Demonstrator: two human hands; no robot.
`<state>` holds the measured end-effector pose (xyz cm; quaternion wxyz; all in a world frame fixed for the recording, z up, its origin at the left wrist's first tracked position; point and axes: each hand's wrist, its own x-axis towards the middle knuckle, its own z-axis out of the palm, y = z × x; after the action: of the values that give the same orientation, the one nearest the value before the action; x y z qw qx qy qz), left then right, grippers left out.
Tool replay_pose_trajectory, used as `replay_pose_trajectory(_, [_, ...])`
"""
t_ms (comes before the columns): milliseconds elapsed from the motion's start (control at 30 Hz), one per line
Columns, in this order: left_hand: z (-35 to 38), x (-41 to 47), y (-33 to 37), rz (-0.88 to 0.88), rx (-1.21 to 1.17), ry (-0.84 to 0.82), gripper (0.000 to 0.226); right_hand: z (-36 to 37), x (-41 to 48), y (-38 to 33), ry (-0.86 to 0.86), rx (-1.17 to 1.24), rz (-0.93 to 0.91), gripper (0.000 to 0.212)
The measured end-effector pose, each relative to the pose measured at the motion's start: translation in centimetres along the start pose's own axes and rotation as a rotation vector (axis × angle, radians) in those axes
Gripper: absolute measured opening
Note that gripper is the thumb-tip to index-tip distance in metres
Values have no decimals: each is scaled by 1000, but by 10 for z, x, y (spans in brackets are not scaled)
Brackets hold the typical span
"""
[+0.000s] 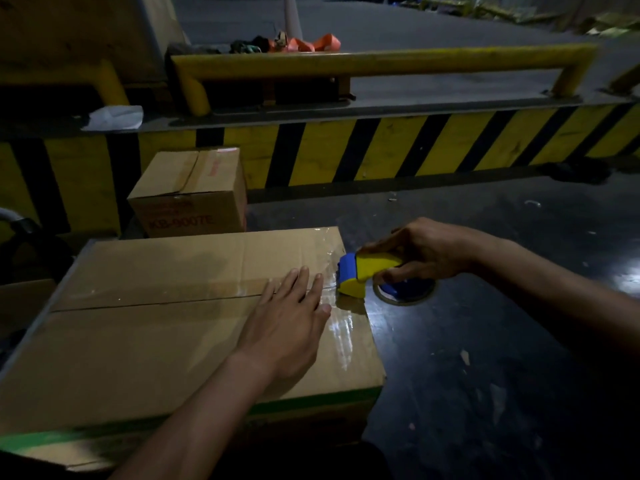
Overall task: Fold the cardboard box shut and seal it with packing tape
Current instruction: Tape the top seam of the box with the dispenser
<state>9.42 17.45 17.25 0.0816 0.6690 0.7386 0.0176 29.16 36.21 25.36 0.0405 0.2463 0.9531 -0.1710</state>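
Observation:
A large cardboard box (145,341) fills the lower left, its top flaps folded down and meeting at a centre seam. My left hand (291,317) lies flat on the right part of that seam, fingers spread. Shiny clear tape (341,327) runs along the box's right edge. My right hand (420,252) grips a yellow and blue tape dispenser (363,273) held against the right end of the seam, at the box's edge. Its tape roll (403,294) hangs just beyond the box over the floor.
A smaller taped cardboard box (188,192) stands behind the large one. A yellow-and-black striped kerb (415,147) with a yellow rail (346,62) crosses the back. Dark glossy floor (502,358) lies to the right. White plastic (114,117) sits on the kerb.

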Motion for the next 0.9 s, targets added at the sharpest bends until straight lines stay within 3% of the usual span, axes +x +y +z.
replay_pose_trajectory(500, [-7, 10, 10, -49, 74, -51, 61, 2, -10, 17, -49, 25, 92, 64])
replay_pose_trajectory(900, [3, 23, 19, 41, -4, -12, 58, -5, -20, 31, -44, 68, 66, 63])
